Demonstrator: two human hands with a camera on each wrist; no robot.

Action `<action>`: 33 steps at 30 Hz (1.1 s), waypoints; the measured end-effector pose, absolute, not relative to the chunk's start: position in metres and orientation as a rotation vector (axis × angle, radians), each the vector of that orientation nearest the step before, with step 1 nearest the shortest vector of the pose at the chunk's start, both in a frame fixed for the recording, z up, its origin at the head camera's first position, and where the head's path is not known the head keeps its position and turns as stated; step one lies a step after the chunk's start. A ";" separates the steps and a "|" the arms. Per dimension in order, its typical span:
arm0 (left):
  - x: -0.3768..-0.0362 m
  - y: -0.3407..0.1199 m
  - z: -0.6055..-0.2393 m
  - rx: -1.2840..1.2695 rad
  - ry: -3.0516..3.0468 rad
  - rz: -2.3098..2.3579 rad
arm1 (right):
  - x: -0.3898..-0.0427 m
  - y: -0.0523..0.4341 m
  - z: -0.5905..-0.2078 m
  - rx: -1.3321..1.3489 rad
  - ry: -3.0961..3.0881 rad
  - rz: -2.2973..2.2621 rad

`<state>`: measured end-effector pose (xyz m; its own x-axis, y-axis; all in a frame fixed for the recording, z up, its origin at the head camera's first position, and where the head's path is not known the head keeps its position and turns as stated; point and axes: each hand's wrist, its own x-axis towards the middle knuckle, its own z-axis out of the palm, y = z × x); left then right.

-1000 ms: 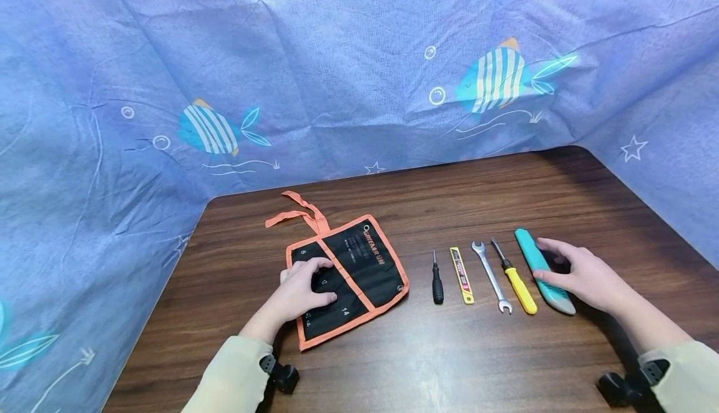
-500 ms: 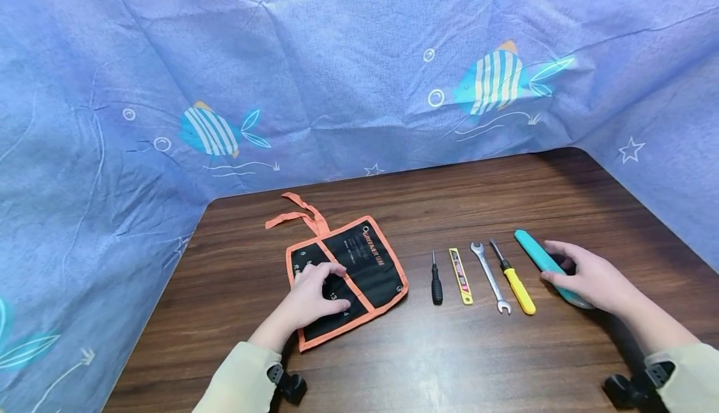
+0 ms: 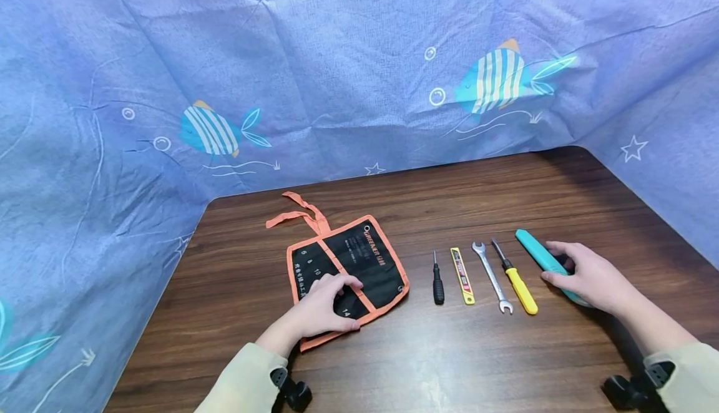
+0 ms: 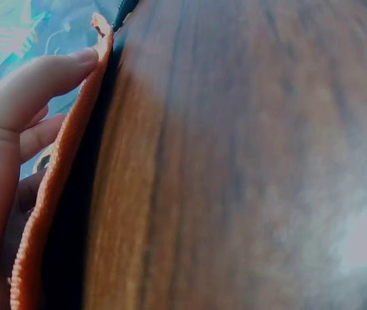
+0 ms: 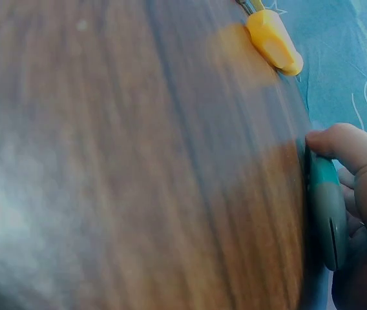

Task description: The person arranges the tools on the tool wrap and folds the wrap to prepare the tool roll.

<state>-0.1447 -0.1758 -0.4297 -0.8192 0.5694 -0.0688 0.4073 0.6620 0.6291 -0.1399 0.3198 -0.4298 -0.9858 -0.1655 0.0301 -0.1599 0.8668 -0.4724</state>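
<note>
In the head view a black tool pouch (image 3: 359,247) with orange edging lies flat at the left of the table, printed with numbers. My left hand (image 3: 322,307) rests on its lower part, fingers loosely bent and spread, the thumb at the near orange edge. In the left wrist view the thumb (image 4: 67,71) lies along that edging. On the right, my right hand (image 3: 586,276) holds a flat teal tool (image 3: 542,254) with a grey end, thumb on one side and fingers on the other. The right wrist view shows a dark slot in the grey end (image 5: 329,219).
Between the hands lie a small black screwdriver (image 3: 438,285), a flat yellow strip (image 3: 462,276) with a printed label, a double open-ended wrench (image 3: 492,279) and a yellow-handled screwdriver (image 3: 520,289). Orange ties (image 3: 306,213) stretch from the pouch's far edge. A blue fish-print cloth (image 3: 348,88) hangs behind.
My left hand has slid right and toward me over the pouch, uncovering more printed numbers. The teal tool's near end has swung to the right with my right hand, then stayed.
</note>
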 end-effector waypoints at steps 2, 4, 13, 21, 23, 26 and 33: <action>-0.146 -0.175 -0.430 0.813 2.618 0.874 | -0.139 0.320 -0.430 -0.256 3.025 -0.765; -0.146 -0.175 -0.430 0.831 2.614 0.856 | -0.139 0.319 -0.429 -0.254 3.027 -0.765; -0.146 -0.176 -0.418 0.862 2.581 0.776 | -0.140 0.318 -0.427 -0.249 3.026 -0.778; -0.145 -0.177 -0.419 0.907 2.622 0.757 | -0.142 0.312 -0.421 -0.285 3.023 -0.789; -0.145 -0.177 -0.419 0.915 2.651 0.770 | -0.143 0.310 -0.419 -0.299 3.027 -0.799; -0.144 -0.177 -0.419 0.924 2.699 0.794 | -0.145 0.305 -0.415 -0.321 3.034 -0.822; -0.142 -0.180 -0.418 0.933 2.744 0.806 | -0.153 0.293 -0.408 -0.339 2.988 -0.846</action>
